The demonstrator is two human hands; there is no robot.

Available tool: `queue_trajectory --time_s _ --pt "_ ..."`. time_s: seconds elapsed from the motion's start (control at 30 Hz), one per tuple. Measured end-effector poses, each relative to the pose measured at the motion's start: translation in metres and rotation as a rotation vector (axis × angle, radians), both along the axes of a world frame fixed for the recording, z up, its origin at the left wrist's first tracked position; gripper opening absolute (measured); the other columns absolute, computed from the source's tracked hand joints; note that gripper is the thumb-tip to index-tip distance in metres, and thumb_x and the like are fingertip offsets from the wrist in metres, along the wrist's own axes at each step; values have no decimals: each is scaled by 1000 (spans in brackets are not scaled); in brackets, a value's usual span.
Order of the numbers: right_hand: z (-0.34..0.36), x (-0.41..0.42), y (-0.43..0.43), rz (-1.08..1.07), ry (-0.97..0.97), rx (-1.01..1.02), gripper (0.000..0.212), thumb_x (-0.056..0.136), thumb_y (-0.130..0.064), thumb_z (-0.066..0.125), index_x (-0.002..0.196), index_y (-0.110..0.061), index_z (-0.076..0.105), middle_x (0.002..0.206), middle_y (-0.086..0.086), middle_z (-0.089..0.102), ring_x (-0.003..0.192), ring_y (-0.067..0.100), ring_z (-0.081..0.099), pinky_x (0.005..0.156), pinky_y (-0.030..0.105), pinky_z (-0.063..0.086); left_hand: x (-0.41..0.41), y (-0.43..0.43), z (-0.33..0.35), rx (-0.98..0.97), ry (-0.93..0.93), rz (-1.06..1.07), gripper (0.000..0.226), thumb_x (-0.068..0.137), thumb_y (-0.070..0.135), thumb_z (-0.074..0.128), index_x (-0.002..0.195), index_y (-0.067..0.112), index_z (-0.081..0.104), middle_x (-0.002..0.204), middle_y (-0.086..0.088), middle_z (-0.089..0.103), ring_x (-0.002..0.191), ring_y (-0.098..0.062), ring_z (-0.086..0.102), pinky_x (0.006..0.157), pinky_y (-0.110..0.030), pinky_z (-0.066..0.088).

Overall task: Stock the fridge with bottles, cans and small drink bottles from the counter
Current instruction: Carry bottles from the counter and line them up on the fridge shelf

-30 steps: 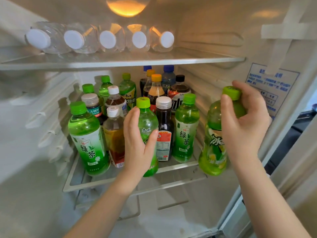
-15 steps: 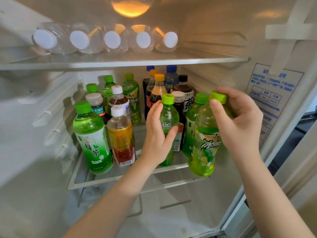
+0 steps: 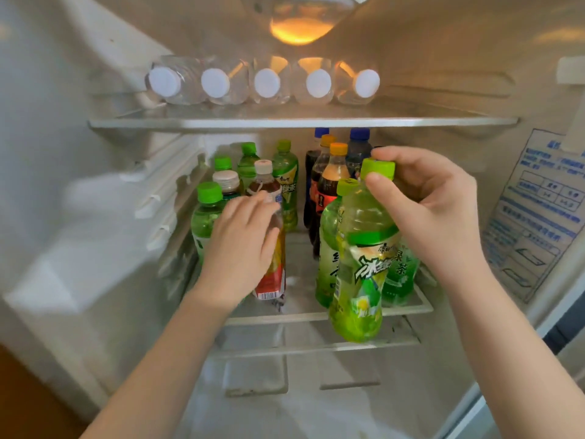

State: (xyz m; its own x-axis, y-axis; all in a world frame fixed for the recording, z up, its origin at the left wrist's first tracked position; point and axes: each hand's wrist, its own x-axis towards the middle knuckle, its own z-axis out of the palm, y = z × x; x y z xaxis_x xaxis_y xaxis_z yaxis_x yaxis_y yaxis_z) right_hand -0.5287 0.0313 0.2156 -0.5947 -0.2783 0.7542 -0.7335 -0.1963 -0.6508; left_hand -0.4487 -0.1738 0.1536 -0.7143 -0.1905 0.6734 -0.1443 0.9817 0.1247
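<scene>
1. Landmark: middle shelf (image 3: 300, 315) of the open fridge, carrying upright drink bottles.
2. Right hand (image 3: 433, 210) holds an iced green tea bottle (image 3: 364, 258) by the top; thumb and fingers (image 3: 380, 188) pinch its green cap (image 3: 378, 168).
3. That bottle hangs in the air in front of the shelf's right half, slightly tilted, with its base below the front rim and not resting on the shelf.
4. Left hand (image 3: 243, 245) is over the shelf's left half, motion-blurred; its fingers curl round a red-label tea bottle (image 3: 269, 280) standing near the front rim, thumb on the bottle's right side.
5. A green tea bottle (image 3: 205, 213) stands at the shelf's left edge, just beside the left hand.
6. Another green-capped bottle (image 3: 329, 242) stands on the shelf right behind the held one.
7. Orange-capped cola bottles (image 3: 335, 172) and blue-capped bottles (image 3: 359, 137) stand at the back of the shelf.
8. Above the shelf, five clear water bottles (image 3: 266, 82) lie side by side on the upper shelf (image 3: 285, 123), white caps facing out.
</scene>
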Motion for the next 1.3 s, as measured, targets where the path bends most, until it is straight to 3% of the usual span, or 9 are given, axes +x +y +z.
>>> queue_trajectory --time_s 0.13,0.23,0.3,0.43,0.5,0.87,1.03,1.17,1.3 --pt "11 2 -17 49 -3 12 21 83 -6 69 100 -17 66 92 3 71 82 12 69 76 26 56 1 9 3 22 -131 71 45 95 24 51 138 13 43 151 -9 29 132 -28 36 109 -40 33" --pt "15 -1 -28 71 -9 59 20 83 -6 69 101 -13 66 94 6 71 84 17 70 79 32 56 -1 9 8 8 -120 95 51 96 17 49 144 8 34 138 -9 33 122 -28 40 102 -39 40" --pt "17 -3 -34 80 -6 81 19 82 -6 70 100 -12 66 97 6 71 85 18 69 80 34 56 0 8 11 -23 -146 129 48 95 17 50 141 8 38 132 -10 36 119 -29 39 101 -38 39" --pt "21 -7 -42 81 21 128 20 81 -8 72 100 -12 67 98 5 71 89 16 69 85 33 56 -1 3 20 47 -246 56 41 94 21 53 131 6 42 150 -19 25 132 -34 35 105 -39 35" --pt "24 -9 -43 78 31 150 21 81 -9 72 101 -12 67 98 4 71 90 15 69 86 32 55 -5 -1 28 125 -268 -3 31 95 18 51 123 6 43 138 -15 42 118 -30 50 91 -35 43" --pt "21 -19 -45 59 66 197 21 80 -11 73 99 -15 67 99 2 71 91 15 69 88 35 54 7 -5 30 160 -127 -81 22 93 20 56 111 13 48 97 -4 63 88 -22 59 68 -34 46" --pt "14 -20 -54 4 159 303 21 79 -17 75 98 -21 68 96 -6 70 87 5 68 85 26 55 32 -7 8 106 -16 47 37 95 32 50 131 23 46 124 3 58 112 -19 52 77 -30 40" --pt "15 -23 -67 -64 219 442 21 76 -23 77 95 -17 71 94 -5 71 87 6 68 85 31 55 42 -6 -8 140 202 32 36 90 28 52 123 16 58 115 1 65 104 -18 59 80 -18 35" --pt "24 -29 -78 -175 336 643 21 76 -29 76 94 -21 71 93 -2 72 86 13 67 82 39 54 40 -12 -14 161 276 60 34 88 25 53 119 15 61 110 -1 67 99 -18 58 83 -20 35"
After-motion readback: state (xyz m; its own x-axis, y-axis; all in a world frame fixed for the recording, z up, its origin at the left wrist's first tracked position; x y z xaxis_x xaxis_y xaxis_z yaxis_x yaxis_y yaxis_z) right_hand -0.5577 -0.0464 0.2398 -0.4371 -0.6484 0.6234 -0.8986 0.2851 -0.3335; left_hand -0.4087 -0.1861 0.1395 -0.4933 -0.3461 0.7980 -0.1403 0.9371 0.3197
